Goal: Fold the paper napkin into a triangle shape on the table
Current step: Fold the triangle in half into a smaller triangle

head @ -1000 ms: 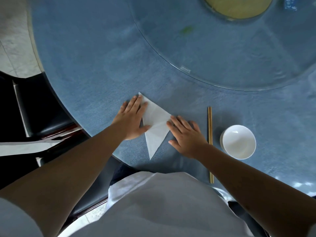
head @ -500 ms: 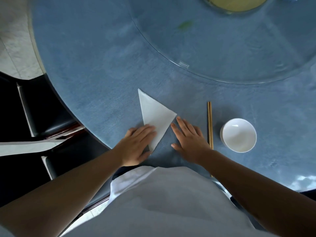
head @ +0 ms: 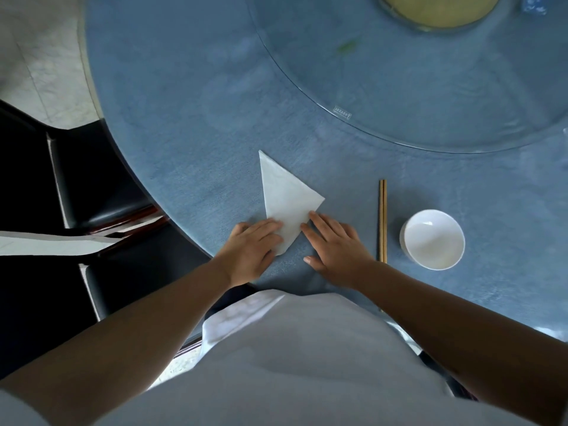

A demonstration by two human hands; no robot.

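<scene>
Where blue table (head: pixel 184 118) meets pale floor (head: pixel 40 56), black chairs (head: pixel 92 179)

napkin (head: pixel 285 198): was plain white, no print
surface (head: pixel 190 118): was blue with a fine woven fleck
glass turntable (head: pixel 430 87): was clear, tinted by the blue beneath
bowl (head: pixel 432 239): was plain white
chopsticks (head: pixel 382 219): were light brown wood
dish (head: pixel 436 10): was yellowish green
chairs (head: pixel 92 179): were black with reddish-brown trim
floor (head: pixel 40 56): was pale grey, marbled
shirt (head: pixel 292 364): was plain pale grey
</scene>
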